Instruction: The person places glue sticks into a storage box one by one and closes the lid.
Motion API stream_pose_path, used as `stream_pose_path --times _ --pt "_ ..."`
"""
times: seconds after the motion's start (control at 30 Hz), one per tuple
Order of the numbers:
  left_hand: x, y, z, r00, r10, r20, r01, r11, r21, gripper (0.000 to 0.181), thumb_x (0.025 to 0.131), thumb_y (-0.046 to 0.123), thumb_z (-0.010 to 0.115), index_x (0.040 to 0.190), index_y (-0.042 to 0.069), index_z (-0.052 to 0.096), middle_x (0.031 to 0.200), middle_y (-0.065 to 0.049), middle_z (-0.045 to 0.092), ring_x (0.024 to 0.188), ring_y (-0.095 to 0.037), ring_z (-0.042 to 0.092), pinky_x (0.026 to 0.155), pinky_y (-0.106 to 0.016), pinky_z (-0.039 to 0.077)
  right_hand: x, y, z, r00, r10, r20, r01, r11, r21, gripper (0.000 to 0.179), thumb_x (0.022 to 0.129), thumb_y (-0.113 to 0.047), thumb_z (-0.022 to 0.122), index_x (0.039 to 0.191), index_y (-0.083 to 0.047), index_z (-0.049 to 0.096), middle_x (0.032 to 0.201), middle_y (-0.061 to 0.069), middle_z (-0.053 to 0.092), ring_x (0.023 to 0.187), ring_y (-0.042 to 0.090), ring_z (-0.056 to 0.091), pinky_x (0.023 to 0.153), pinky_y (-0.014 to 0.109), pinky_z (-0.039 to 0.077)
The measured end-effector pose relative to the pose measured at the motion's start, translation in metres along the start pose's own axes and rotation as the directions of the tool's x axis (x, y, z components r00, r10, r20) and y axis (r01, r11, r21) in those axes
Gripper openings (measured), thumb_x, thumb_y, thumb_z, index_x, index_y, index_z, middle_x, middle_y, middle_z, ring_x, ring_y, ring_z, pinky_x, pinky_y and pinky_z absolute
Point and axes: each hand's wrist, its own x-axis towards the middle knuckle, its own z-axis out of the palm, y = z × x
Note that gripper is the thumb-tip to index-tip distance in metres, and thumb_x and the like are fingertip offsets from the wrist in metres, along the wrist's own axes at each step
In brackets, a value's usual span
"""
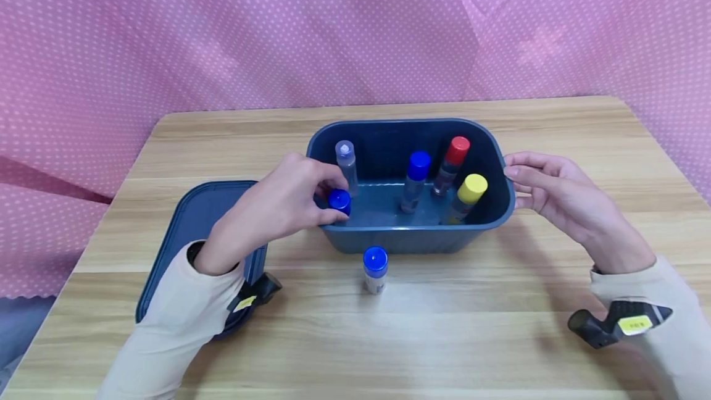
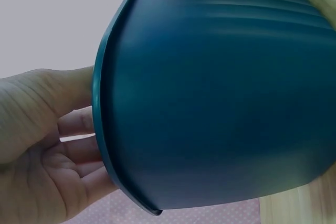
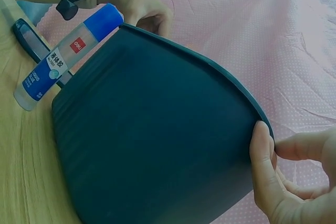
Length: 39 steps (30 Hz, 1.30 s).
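A dark blue plastic bin (image 1: 411, 239) stands on the table. My left hand (image 1: 294, 193) reaches over its left end and holds a blue-capped liquid glue bottle (image 1: 339, 200) between thumb and fingers; the bottle's lower part is hidden. In the left wrist view the bin wall (image 2: 210, 87) covers what those fingers hold. My right hand (image 1: 561, 196) pinches the bin's right rim, thumb and fingers on either side in the right wrist view. Inside stand a clear-topped tube (image 1: 346, 162), a blue-capped bottle (image 1: 415, 181), a red-capped bottle (image 1: 452, 162) and a yellow-capped bottle (image 1: 468, 196).
Another blue-capped liquid glue bottle (image 1: 375, 267) stands upright on the table in front of the bin. A dark blue lid (image 1: 208, 208) lies at the left, partly under my left forearm. Pink dotted cloth (image 1: 355, 36) hangs behind the wooden table (image 1: 444, 326).
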Motion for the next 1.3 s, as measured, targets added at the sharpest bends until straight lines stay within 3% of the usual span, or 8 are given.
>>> stream_pose_path --times 0.27,0.57,0.8,0.93,1.07,1.17,1.23,1.3 --pt "0.0 0.002 0.002 1.0 -0.01 0.014 0.01 1.0 0.014 0.023 0.074 0.012 0.085 0.091 0.005 0.073 0.087 -0.004 0.071 0.077 -0.015 0.066 0.072 -0.028 0.058 0.001 0.004 0.003 0.999 -0.034 -0.008 0.034 0.999 0.024 0.029 0.1 0.009 0.036 0.109 0.007 0.063 0.103 0.011 0.066 0.09 0.019 0.067 0.074 0.033 0.058" --pt "0.005 0.001 0.001 0.994 -0.021 0.106 0.02 1.0 0.01 0.021 0.076 0.012 0.083 0.091 0.004 0.07 0.089 -0.008 0.07 0.077 -0.017 0.068 0.072 -0.029 0.058 0.002 0.006 0.005 0.998 -0.052 -0.019 0.053 0.998 0.046 0.029 0.1 0.01 0.036 0.109 0.008 0.064 0.103 0.012 0.066 0.091 0.019 0.067 0.074 0.033 0.058" --pt "0.004 0.001 0.001 0.996 0.018 0.093 -0.013 0.999 -0.052 0.024 0.078 0.019 0.082 0.093 0.005 0.071 0.084 -0.002 0.069 0.074 -0.012 0.066 0.068 -0.025 0.057 0.003 0.005 0.005 0.999 -0.052 -0.012 0.052 0.997 0.048 0.029 0.1 0.01 0.036 0.11 0.007 0.063 0.104 0.012 0.066 0.091 0.019 0.067 0.075 0.033 0.058" --pt "0.003 0.002 -0.002 0.997 -0.009 0.082 0.015 0.997 -0.075 0.026 0.082 0.021 0.079 0.1 0.005 0.07 0.09 -0.002 0.07 0.081 -0.013 0.066 0.073 -0.027 0.057 0.003 0.005 0.004 0.998 -0.056 -0.013 0.056 0.997 0.051 0.029 0.1 0.01 0.036 0.11 0.008 0.063 0.104 0.013 0.067 0.092 0.02 0.068 0.075 0.033 0.058" --pt "-0.002 0.002 -0.006 0.999 -0.042 0.028 0.045 0.993 -0.112 0.027 0.085 0.02 0.076 0.107 0.005 0.069 0.098 -0.004 0.07 0.089 -0.015 0.067 0.079 -0.031 0.057 0.003 0.005 0.004 0.998 -0.06 -0.016 0.061 0.997 0.057 0.029 0.099 0.01 0.036 0.11 0.008 0.064 0.104 0.013 0.067 0.091 0.02 0.068 0.075 0.034 0.058" --pt "-0.01 0.003 -0.008 0.997 -0.036 -0.061 0.029 0.994 -0.102 0.025 0.087 0.019 0.074 0.107 0.006 0.07 0.102 -0.004 0.07 0.09 -0.016 0.067 0.081 -0.034 0.056 0.003 0.005 0.004 0.998 -0.058 -0.019 0.059 0.997 0.056 0.029 0.099 0.01 0.036 0.109 0.008 0.064 0.104 0.013 0.067 0.091 0.02 0.068 0.075 0.034 0.058" --pt "-0.016 0.005 -0.008 0.989 -0.016 -0.145 0.003 0.996 -0.092 0.022 0.087 0.017 0.074 0.105 0.007 0.071 0.102 -0.003 0.07 0.088 -0.015 0.067 0.08 -0.035 0.055 0.003 0.005 0.004 0.998 -0.058 -0.025 0.059 0.997 0.053 0.029 0.099 0.01 0.036 0.109 0.008 0.064 0.104 0.013 0.067 0.091 0.02 0.068 0.075 0.034 0.058" --pt "-0.023 0.008 -0.007 0.972 0.025 -0.234 -0.046 0.995 -0.087 0.017 0.086 0.015 0.075 0.102 0.008 0.072 0.098 -0.001 0.07 0.085 -0.012 0.066 0.077 -0.034 0.054 0.003 0.005 0.005 0.998 -0.06 -0.034 0.062 0.997 0.048 0.029 0.099 0.01 0.037 0.109 0.008 0.064 0.104 0.013 0.067 0.092 0.02 0.067 0.075 0.033 0.058"
